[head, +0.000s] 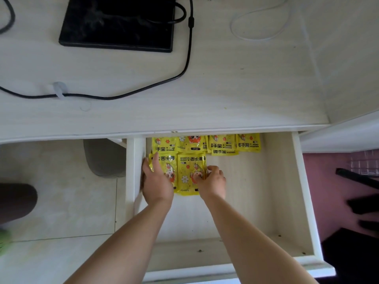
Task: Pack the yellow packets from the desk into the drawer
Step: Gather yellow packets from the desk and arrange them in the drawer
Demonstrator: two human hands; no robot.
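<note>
The left grip [156, 181] lies over a yellow packet [167, 160] against the left wall of the drawer [301, 191], fingers curled round its left edge. The right grip [212, 181] pinches the right edge of the second packet [187, 171], just beside the first. A row of packets [223, 143] lines the drawer's back edge, below the front edge of the surface [225, 89].

Packets [188, 171] in the far left of the drawer [256, 191], tablet [119, 23] and cable [187, 58] on the desk [246, 89] behind.

Pale drawer [256, 191], yellow packets [189, 171] inside
</note>
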